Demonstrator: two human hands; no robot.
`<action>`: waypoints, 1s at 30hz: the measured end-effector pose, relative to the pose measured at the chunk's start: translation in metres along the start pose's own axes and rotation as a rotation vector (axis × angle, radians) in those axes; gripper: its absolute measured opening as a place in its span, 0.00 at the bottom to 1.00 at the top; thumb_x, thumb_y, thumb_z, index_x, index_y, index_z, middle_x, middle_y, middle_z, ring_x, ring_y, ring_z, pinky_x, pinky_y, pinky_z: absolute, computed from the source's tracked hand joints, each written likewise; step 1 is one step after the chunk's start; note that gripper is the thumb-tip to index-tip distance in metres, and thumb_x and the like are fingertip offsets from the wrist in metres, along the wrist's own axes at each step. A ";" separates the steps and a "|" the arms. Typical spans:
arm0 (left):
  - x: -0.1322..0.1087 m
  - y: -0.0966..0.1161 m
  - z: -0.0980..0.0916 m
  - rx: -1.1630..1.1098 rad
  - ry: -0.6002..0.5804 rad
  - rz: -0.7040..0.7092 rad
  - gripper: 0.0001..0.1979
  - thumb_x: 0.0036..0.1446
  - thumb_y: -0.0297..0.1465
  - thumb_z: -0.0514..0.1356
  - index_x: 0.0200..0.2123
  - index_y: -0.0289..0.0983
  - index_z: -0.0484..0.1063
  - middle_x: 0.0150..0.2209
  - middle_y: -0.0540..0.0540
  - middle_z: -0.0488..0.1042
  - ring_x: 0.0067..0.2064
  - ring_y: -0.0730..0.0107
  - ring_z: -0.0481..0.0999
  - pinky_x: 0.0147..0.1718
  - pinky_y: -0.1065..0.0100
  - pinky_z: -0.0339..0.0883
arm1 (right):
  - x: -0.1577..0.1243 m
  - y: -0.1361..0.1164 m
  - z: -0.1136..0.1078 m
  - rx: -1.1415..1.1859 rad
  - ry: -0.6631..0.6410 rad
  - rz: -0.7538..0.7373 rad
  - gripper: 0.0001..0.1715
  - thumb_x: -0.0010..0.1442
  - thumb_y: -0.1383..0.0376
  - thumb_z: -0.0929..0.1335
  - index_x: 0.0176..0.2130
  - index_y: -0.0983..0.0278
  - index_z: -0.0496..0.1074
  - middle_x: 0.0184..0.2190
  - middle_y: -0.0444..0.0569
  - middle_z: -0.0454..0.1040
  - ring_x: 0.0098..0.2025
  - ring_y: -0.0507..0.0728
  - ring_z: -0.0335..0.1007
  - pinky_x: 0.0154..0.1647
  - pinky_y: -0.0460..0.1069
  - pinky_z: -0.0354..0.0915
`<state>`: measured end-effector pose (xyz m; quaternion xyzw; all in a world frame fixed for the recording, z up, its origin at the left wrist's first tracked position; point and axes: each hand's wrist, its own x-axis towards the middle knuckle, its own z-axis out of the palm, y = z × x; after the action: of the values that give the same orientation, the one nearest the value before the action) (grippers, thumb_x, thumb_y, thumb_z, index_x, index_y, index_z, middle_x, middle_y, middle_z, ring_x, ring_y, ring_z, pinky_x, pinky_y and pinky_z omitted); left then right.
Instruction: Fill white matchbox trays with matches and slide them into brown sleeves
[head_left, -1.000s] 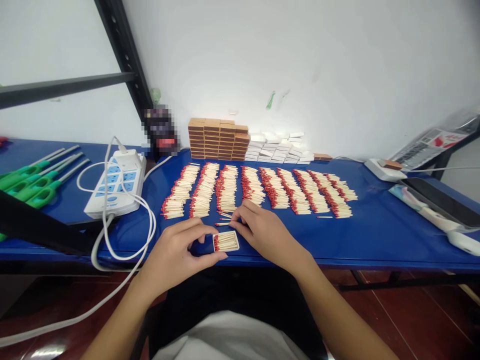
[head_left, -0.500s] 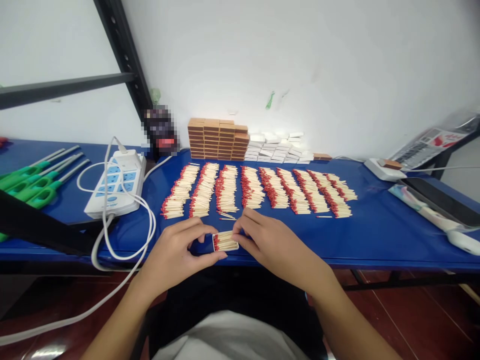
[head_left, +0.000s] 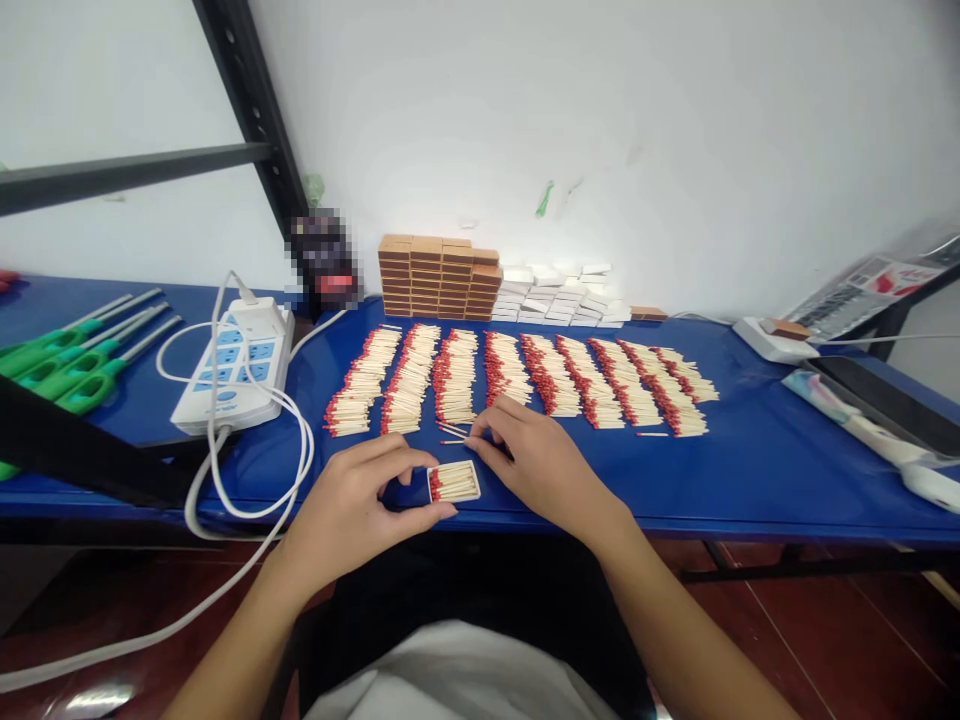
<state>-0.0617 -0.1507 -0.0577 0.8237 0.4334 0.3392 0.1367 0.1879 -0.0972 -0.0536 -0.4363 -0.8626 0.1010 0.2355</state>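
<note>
My left hand (head_left: 367, 492) grips a small white matchbox tray (head_left: 477, 485) at its left end, thumb in front and index finger behind. Matches (head_left: 453, 482) with red heads lie side by side in the tray, heads toward the left. Just beyond it, my right hand (head_left: 525, 452) pinches the pale ends of a few loose matches (head_left: 454, 433) at the near end of a row. Several slanting rows of matches (head_left: 457, 375) are laid out behind both hands, red heads to the left.
Brown matchbox sleeves (head_left: 431, 275) are stacked against the wall beside piled white trays (head_left: 559, 295). On the left are a power strip (head_left: 238, 365) with looped cable and green-handled tools (head_left: 82, 370). A dark phone-like slab (head_left: 885, 400) lies right on the blue table (head_left: 600, 480).
My right hand has left the tray and moved up to the loose matches at the near end of the third row. My left hand keeps holding the tray.
</note>
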 end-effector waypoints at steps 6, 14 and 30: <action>0.001 0.000 0.000 -0.002 0.006 0.003 0.12 0.61 0.36 0.75 0.46 0.41 0.81 0.34 0.52 0.74 0.32 0.72 0.71 0.34 0.70 0.67 | 0.001 -0.005 0.000 -0.055 -0.024 0.006 0.06 0.74 0.67 0.69 0.40 0.61 0.72 0.41 0.48 0.76 0.39 0.57 0.75 0.39 0.50 0.66; 0.002 -0.001 0.001 0.009 0.001 0.012 0.12 0.61 0.35 0.75 0.46 0.41 0.81 0.34 0.52 0.73 0.31 0.72 0.70 0.35 0.70 0.67 | 0.005 -0.009 0.007 -0.036 0.010 0.011 0.04 0.74 0.68 0.69 0.43 0.61 0.72 0.42 0.48 0.76 0.41 0.57 0.74 0.40 0.50 0.65; 0.001 0.000 0.000 0.003 0.013 0.006 0.13 0.61 0.37 0.75 0.47 0.41 0.81 0.33 0.52 0.73 0.31 0.72 0.70 0.34 0.70 0.67 | -0.007 -0.014 -0.014 0.064 -0.062 -0.032 0.04 0.76 0.67 0.68 0.43 0.61 0.71 0.43 0.48 0.76 0.41 0.57 0.76 0.42 0.52 0.69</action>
<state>-0.0614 -0.1500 -0.0580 0.8230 0.4321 0.3445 0.1315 0.1885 -0.1120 -0.0387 -0.4113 -0.8726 0.1381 0.2242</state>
